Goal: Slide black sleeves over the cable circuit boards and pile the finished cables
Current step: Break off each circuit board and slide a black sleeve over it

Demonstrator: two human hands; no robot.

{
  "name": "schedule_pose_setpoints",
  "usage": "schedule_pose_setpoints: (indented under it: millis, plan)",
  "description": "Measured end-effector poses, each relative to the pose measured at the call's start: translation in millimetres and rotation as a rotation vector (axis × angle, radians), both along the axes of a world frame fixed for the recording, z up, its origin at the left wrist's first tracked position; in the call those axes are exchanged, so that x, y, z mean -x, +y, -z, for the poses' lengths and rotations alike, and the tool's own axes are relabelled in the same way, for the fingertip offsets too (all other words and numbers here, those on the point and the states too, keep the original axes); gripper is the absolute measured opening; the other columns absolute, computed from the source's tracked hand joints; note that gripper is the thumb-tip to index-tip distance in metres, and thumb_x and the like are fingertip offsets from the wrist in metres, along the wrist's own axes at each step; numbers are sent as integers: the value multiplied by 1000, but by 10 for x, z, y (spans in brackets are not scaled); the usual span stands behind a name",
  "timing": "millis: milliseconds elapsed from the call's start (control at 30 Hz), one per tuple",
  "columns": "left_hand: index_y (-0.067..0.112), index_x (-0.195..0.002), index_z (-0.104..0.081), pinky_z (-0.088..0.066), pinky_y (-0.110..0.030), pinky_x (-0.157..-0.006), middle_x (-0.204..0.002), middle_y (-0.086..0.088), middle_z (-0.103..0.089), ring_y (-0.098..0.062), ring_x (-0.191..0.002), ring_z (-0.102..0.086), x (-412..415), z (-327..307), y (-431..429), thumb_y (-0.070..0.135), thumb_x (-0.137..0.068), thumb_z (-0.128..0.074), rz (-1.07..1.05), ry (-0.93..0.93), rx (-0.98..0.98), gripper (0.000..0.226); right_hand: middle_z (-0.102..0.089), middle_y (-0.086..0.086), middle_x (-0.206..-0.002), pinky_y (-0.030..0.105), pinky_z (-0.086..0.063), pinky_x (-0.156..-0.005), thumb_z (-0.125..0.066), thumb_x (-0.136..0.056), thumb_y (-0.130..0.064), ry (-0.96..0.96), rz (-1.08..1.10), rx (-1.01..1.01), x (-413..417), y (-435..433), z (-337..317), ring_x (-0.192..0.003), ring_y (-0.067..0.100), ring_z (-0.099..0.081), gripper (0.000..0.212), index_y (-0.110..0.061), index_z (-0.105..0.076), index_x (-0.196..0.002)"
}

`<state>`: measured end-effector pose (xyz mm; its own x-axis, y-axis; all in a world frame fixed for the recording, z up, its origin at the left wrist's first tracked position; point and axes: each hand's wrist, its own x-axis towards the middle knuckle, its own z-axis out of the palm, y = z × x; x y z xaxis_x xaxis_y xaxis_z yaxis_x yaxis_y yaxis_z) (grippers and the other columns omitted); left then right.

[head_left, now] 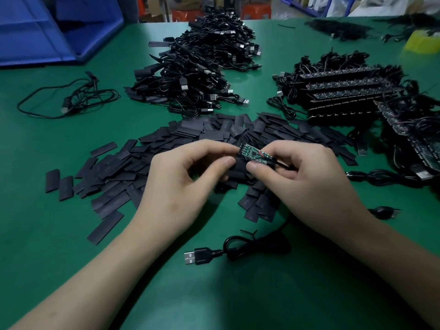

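The right hand [307, 184] pinches a small green circuit board [253, 154] between thumb and forefinger at its wired end, the other fingers curled beneath. The board is bare and tilts up to the left, with its free end towards the left hand [183, 179]. That hand's thumb and forefinger are closed on what looks like a black sleeve [239, 168] just under the board's free end. It blends into the dark pieces below, so the grip is hard to read exactly.

One board is in the hands, and one black cable [257, 246] lies coiled on the green table [71, 234] between the forearms. Its USB plug [191, 258] points left, and a strand runs up under the right wrist.

Directly beneath and beyond the hands spreads a pile of loose sleeves [214, 132] — flat black strips, far too many to count, thinning to single pieces at the left edge. Behind it, mid-table, stands one tall heap of sleeved cables [197, 67], their plugs sticking out to the right.

To the right, unsleeved boards are stacked in rows [342, 91], four or five of them, with their cables bunched behind. A second such batch [409, 129] lies nearer the right edge. One loose cable [71, 98] sprawls alone at far left, and two more leads lie by the right wrist. A blue bin [59, 32] fills the far left corner, and a blurred yellow object [421, 41] sits at far right.
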<state>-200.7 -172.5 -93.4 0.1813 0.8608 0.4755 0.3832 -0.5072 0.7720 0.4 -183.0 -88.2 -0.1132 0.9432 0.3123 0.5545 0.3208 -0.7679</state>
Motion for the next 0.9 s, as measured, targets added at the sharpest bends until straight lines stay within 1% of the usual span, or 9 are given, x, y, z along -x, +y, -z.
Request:
schedule_pose_setpoints:
  millis: [100,233,300,333,400,467,533,700,900]
  plan:
    - [20,-110,-76,-51,-22,-85,-100,8,-71,-8,-94,-67,20,3,6,28,-86,-82,-11,276,-263,26,-62,19,-69,33,-36,-58,-67,-89,-42,115,-73,144,-32,10,-5,-56,15,-46,23,-20,-72,-86]
    - [14,-101,-78,-53,-30,-80,-98,4,-70,-13,-91,-66,29,-18,16,26,-84,-84,9,296,-339,22,-64,28,-77,37,-35,-62,-67,-92,-41,189,-203,262,-53,0,-30,-63,16,-47,24,-18,-74,-90]
    - [14,-97,-79,-52,-29,-74,-92,4,-71,-13,-84,-66,25,-34,11,25,-81,-86,13,237,-286,20,-66,21,-73,31,-38,-62,-65,-92,-42,225,-231,259,-57,-4,-44,-63,13,-51,27,-16,-74,-91]
    - [15,-96,-79,-52,-27,-72,-88,5,-71,-12,-81,-65,26,-42,12,26,-79,-87,-5,201,-248,21,-65,10,-63,24,-39,-60,-64,-94,-42,253,-231,251,-61,2,-52,-60,6,-51,28,-15,-73,-90]
    - [19,-94,-79,-52,-29,-68,-84,7,-71,-12,-75,-64,44,-46,12,30,-75,-87,-63,130,-167,23,-49,-11,-51,12,-35,-53,-57,-99,-45,274,-190,229,-81,19,-69,-50,-2,-42,35,-16,-73,-88]
    - [22,-92,-79,-55,-37,-64,-79,6,-72,-15,-69,-65,66,-36,15,33,-73,-86,-98,36,-64,23,-36,-3,-56,24,-32,-54,-48,-98,-52,198,-136,212,-108,43,-80,-52,7,-35,41,-21,-71,-86]
    - [22,-89,-79,-55,-40,-59,-74,1,-71,-21,-63,-63,83,-21,25,36,-71,-84,-111,-36,0,23,-34,4,-60,32,-29,-56,-43,-97,-53,69,-113,192,-125,45,-93,-54,13,-34,42,-23,-69,-83]
    - [23,-82,-77,-52,-37,-53,-68,2,-69,-18,-55,-60,97,-13,37,39,-71,-83,-112,-60,43,20,-32,-4,-53,23,-25,-46,-45,-99,-50,-36,-128,191,-127,16,-106,-47,9,-30,40,-21,-64,-78]
    - [29,-78,-75,-43,-21,-56,-67,7,-66,-5,-56,-52,77,6,43,39,-72,-83,-80,8,8,14,-31,-8,-52,22,-24,-46,-49,-105,-40,-61,-115,161,-127,19,-94,-47,5,-29,39,-21,-64,-75]
